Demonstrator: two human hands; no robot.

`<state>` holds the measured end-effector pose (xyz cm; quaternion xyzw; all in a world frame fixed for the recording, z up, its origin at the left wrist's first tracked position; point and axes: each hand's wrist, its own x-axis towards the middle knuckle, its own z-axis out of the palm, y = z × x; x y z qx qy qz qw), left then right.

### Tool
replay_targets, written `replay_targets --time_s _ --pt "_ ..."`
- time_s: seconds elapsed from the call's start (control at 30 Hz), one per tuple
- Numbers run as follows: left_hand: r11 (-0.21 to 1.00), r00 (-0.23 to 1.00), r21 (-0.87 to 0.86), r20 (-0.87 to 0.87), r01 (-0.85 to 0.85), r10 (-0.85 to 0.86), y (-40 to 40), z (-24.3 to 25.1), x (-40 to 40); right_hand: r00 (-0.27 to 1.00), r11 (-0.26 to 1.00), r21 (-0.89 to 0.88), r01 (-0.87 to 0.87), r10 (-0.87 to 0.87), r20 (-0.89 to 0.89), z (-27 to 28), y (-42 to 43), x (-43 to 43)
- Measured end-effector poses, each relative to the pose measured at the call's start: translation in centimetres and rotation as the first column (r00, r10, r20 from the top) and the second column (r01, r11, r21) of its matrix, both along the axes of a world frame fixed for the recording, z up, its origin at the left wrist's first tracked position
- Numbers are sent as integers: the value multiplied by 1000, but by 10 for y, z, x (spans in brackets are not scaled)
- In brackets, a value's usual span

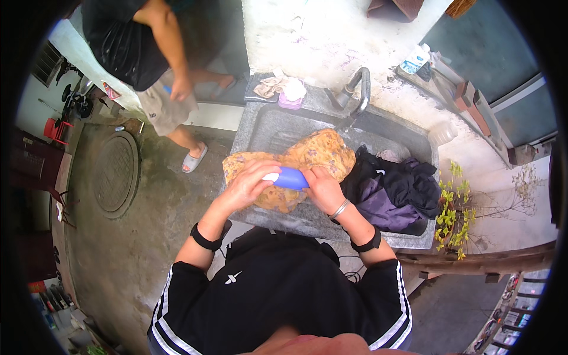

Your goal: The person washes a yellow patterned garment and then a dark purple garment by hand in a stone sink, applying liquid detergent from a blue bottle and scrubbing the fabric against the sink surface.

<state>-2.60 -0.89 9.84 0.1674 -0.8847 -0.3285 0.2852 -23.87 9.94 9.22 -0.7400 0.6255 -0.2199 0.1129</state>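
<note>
My left hand (248, 183) grips the white end of a smooth blue object (292, 178), perhaps a bottle or a brush; its kind is partly hidden by my fingers. At its other end, the fingers of my right hand (326, 191) are closed on the blue part. Beneath both hands a yellow floral cloth (321, 148) lies bunched across the grey stone sink (275, 117). To the right of my right hand, black and purple garments (390, 195) are heaped in the sink.
A metal faucet (364, 93) rises at the sink's back. On the ledge, a pink soap dish (290, 101) sits beside a beige cloth (269, 86). A potted plant (452, 213) stands right of the sink. Another person (166, 102) is at the upper left.
</note>
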Motion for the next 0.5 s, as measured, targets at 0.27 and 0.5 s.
replay_targets --time_s 0.27,0.5 --pt "948 948 -2 0 -317 317 -2 2 10 1000 999 32 25 -25 -10 -5 -20 8" --pt "928 923 73 -99 -366 372 -11 2 13 999 992 -126 -4 9 35 7 -65 -11"
